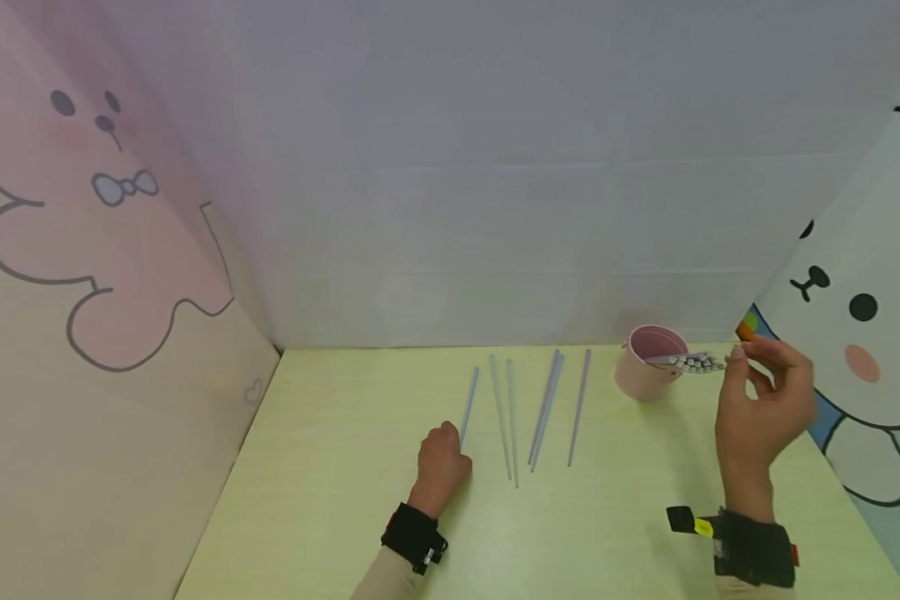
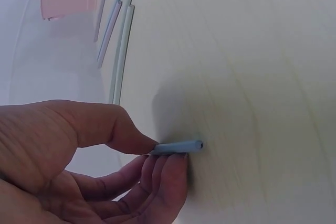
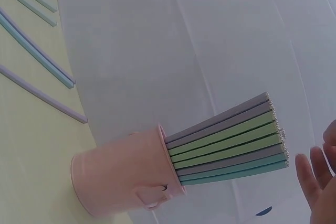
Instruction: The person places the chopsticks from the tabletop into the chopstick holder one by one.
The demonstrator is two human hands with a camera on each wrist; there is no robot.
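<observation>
My left hand (image 1: 444, 468) pinches a pale blue pencil (image 2: 178, 147) between thumb and fingertips near its front end. In the left wrist view its flat end shows a small dark core. The pencil slants away from the hand over the table. At the right, my right hand (image 1: 767, 404) is raised beside the pink bucket (image 1: 633, 377), fingers loosely bent. A bundle of purple, green and blue pencils (image 3: 228, 142) leans out of the bucket. In the right wrist view a gap parts the fingers (image 3: 310, 177) from the bundle's ends.
Between hand and bucket lie a pair of pale green pencils (image 1: 512, 425), a purple and blue pair (image 1: 546, 408) and a single purple pencil (image 1: 579, 408). They rest on a pale yellow table (image 1: 307, 500). A pale wall sheet (image 1: 457, 208) stands behind, with printed panels either side.
</observation>
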